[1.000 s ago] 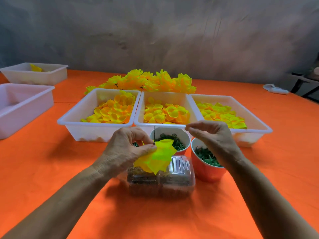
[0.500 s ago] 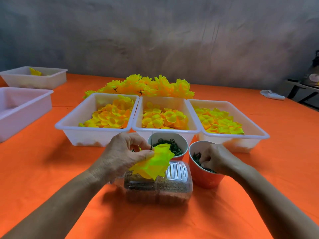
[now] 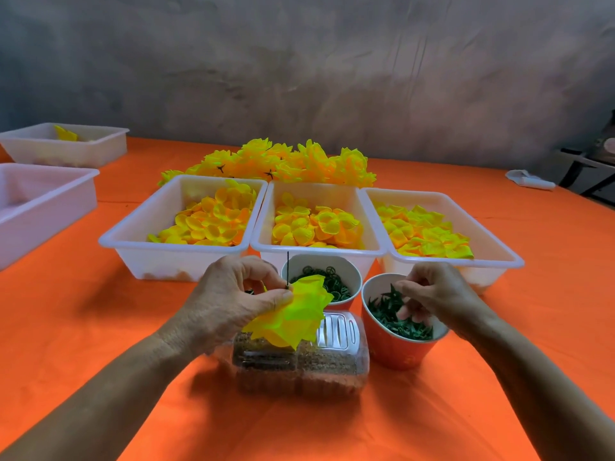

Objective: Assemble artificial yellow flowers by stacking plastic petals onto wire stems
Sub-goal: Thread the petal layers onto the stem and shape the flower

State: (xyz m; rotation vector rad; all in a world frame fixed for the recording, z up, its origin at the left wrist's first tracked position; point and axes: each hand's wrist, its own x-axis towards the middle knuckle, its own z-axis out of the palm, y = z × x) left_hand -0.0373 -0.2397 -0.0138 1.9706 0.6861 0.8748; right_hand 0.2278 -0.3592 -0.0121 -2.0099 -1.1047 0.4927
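My left hand [image 3: 233, 294] pinches a half-built yellow flower [image 3: 294, 314] on a thin dark wire stem [image 3: 288, 267] that sticks up above the petals. My right hand [image 3: 432, 294] reaches into an orange cup [image 3: 396, 351] of green star-shaped calyx pieces, and its thumb and fingers pinch one green piece [image 3: 394, 294] at the cup's rim. Three white trays hold loose yellow petals: left tray [image 3: 133, 241], middle tray [image 3: 319, 252], right tray [image 3: 499, 257]. A white cup [image 3: 352, 271] of green rings stands behind the flower.
A clear plastic box [image 3: 332, 371] with brown contents lies under the flower. Finished yellow flowers [image 3: 283, 161] are heaped behind the trays. Two more white bins [image 3: 40, 207] [image 3: 100, 141] stand at the far left. A white object [image 3: 529, 183] lies far right on the orange cloth.
My right hand dropped from above the flower into the orange cup and took hold of a green piece. My left hand kept holding the flower in about the same place.
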